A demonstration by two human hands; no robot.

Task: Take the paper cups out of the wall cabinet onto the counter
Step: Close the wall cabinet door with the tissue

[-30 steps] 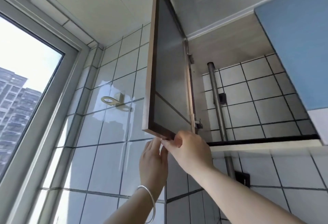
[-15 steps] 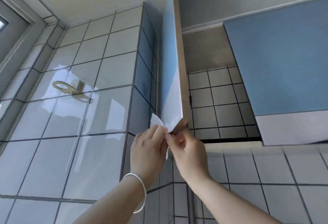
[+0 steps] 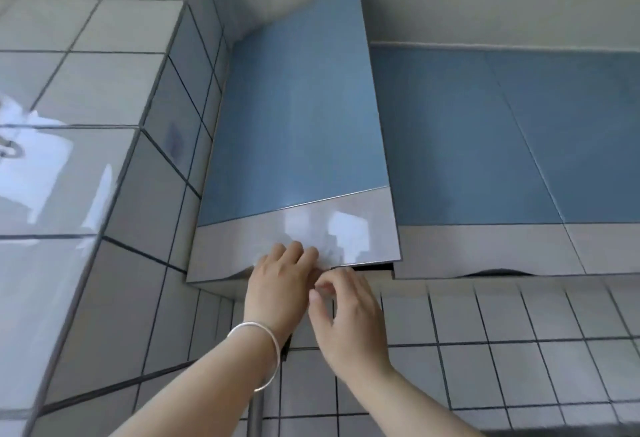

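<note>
No paper cups show in the head view. The wall cabinet's blue door (image 3: pixel 298 117), with a white band along its bottom, stands only slightly ajar, a thin dark gap showing under its right corner. My left hand (image 3: pixel 280 284), a silver bangle on its wrist, presses straight fingers on the white band near the bottom edge. My right hand (image 3: pixel 346 318) sits just under that edge with thumb and forefinger curled close together. Whether they pinch anything is unclear. A pale flap lies on the door between the two hands.
More blue cabinet doors (image 3: pixel 485 145) run off to the right, all closed. A glossy tiled pillar (image 3: pixel 114 166) stands against the door's left side. White tiled wall (image 3: pixel 502 350) spreads below the cabinets, and a grey pipe (image 3: pixel 254 416) runs down behind my left forearm.
The door has swung from wide open to almost closed, hiding the cabinet's inside. My view has turned right, away from the window. My left hand now lies flat on the door face.
</note>
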